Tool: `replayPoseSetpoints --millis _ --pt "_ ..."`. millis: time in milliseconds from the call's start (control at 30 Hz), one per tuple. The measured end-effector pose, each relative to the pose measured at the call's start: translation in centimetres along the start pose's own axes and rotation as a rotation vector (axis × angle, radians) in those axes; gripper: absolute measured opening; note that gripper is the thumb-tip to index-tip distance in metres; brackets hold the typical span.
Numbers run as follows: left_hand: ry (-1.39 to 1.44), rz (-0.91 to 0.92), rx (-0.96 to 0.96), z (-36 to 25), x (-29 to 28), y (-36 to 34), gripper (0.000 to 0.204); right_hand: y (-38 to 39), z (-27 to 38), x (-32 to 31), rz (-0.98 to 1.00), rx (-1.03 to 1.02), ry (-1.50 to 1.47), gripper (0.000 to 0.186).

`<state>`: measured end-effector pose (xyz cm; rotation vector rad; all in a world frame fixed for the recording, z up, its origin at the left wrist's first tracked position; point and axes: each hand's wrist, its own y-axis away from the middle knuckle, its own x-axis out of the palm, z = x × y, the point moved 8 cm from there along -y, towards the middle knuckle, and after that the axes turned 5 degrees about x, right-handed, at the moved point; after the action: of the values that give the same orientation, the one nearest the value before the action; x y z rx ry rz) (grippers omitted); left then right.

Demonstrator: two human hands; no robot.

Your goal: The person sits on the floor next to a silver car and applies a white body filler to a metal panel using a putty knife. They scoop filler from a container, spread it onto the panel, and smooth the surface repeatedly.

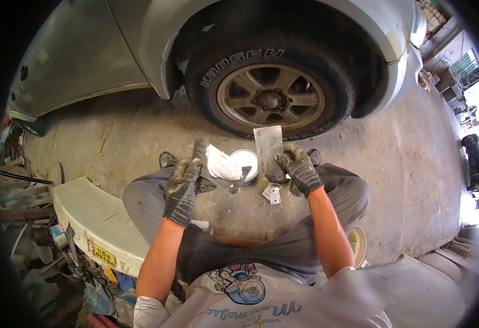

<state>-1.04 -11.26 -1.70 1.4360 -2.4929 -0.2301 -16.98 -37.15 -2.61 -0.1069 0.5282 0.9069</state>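
Observation:
My left hand [183, 188], in a grey knit glove with an orange cuff, grips a dark flat putty board [200, 150] at its left edge. Pale, whitish putty [222, 165] is smeared over the board. My right hand [300, 170], gloved the same way, is closed round the lower part of a flat metal putty spreader [268, 141]. The spreader stands nearly upright, its broad edge pointing away from me. Between the two tools, an open round tin [254, 176] with white inside sits on the floor, partly covered by the board.
A dusty car wheel [272, 98] under a pale fender [157, 44] is just ahead. Playing cards [274, 194] lie on the concrete floor [403, 180] between my legs. A whitish curved panel [97, 218] and piled scrap [37, 257] are at left. A bucket [360, 243] stands beside my right leg.

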Motion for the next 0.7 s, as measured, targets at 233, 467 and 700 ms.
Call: replayPoseSetpoints --millis 233,467,700 --pt "-0.204 0.340 -0.141 1.4 3.5 1.1 0.035 -2.0 3.3 5.3 0.388 -0.345 -0.010 0.030" --pt "-0.413 0.575 -0.053 3.2 6.3 -0.7 0.037 -3.6 0.1 9.9 0.711 0.030 -0.318 0.014" --pt "-0.298 0.251 -0.118 5.2 3.8 -5.6 0.031 -10.0 -19.3 5.0 0.249 0.521 -0.181 0.025"
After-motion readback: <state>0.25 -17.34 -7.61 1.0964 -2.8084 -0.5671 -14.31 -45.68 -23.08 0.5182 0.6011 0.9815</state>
